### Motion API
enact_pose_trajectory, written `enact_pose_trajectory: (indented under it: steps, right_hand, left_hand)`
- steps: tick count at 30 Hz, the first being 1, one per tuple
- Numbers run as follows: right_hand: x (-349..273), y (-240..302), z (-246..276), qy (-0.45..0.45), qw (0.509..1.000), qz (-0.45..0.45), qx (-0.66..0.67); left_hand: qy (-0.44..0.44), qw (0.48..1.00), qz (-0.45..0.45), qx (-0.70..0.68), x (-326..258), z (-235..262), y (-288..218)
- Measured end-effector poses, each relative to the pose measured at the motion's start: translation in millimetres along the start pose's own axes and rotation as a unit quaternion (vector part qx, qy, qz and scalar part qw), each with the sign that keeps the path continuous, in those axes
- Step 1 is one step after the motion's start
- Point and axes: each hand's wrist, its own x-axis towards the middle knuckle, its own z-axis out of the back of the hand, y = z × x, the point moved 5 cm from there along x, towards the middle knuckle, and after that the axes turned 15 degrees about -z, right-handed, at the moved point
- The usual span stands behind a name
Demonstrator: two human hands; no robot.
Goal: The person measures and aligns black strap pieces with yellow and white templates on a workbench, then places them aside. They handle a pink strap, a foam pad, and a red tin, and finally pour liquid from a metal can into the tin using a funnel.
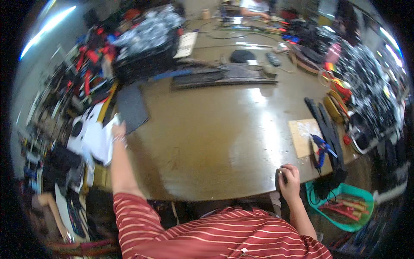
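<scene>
White fabric piece [98,137] at far left edge of tabletop [207,142], just beside dark grey sheet [131,108]; left hand [119,130] stretched onto it, fingers hidden, grip unclear. Right hand [289,178] curled shut at near edge, well apart.

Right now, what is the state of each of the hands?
Left hand: reaching onto the white sheets; grip cannot be told.
Right hand: closed on the table edge.

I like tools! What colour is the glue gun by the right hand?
The glue gun is blue, lying on the table's right side; the head view shows it best.
</scene>
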Motion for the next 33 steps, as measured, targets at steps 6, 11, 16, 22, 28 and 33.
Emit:
enact_pose_trajectory:
  steps: [6, 11, 16, 22, 28, 33]
  right_hand:
    - [-16.2, -21.1, -2.4, -0.099, 0.994, 0.041, 0.019]
    - [-20.5, -28.3, -6.3, -0.107, 0.993, 0.038, 0.008]
    - [-14.1, -10.4, 8.9, -0.101, 0.992, 0.075, 0.022]
    - [26.9, 57.6, 1.1, 0.139, 0.943, -0.098, 0.286]
    - [153.4, 42.4, 53.2, 0.032, 0.896, -0.148, 0.418]
    - [263.5, -93.8, 123.2, 0.038, 0.875, -0.257, 0.409]
  left_hand:
    - [0.08, 0.996, 0.006, 0.041, 24.6, -34.8, 49.0]
    - [0.186, 0.912, 0.158, -0.329, 14.6, -34.8, 4.0]
    - [0.1, 0.565, 0.217, -0.79, -96.5, -14.3, -149.6]
    - [0.129, 0.673, 0.065, -0.726, -261.5, 15.4, -367.3]
    - [0.346, 0.546, -0.088, -0.758, -277.6, -2.2, -541.8]
    - [0.462, 0.576, -0.126, -0.662, -280.3, -43.1, -541.0]
